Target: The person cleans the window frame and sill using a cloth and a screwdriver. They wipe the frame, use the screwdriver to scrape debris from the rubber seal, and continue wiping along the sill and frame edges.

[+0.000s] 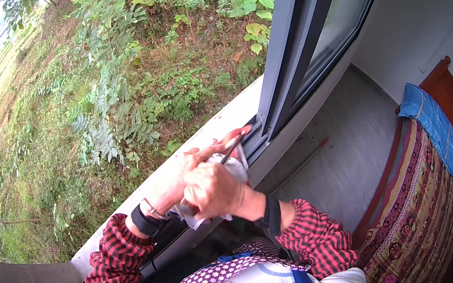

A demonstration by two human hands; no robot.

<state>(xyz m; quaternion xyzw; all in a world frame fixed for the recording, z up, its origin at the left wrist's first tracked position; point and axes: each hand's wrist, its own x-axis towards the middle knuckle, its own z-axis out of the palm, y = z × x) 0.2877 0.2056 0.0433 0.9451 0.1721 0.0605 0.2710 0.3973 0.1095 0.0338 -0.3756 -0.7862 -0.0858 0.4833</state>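
Note:
My right hand (212, 189) is closed on the handle of a thin metal tool, perhaps a screwdriver (231, 149), whose shaft points toward the lower corner of the grey sliding window frame (264, 128). My left hand (188, 171) lies beside and partly behind it, fingers stretched along the sill to the frame's track (256, 141). A crumpled white cloth (235, 168) is bunched under both hands; which fingers hold it cannot be told. The tool's tip is hard to make out at the track.
The white outer window ledge (230, 113) runs diagonally past my hands, with a planted slope outside. Inside, a long thin stick (303, 164) lies on the grey floor. At the right stands a bed with a patterned cover (406, 209) and a blue pillow (438, 131).

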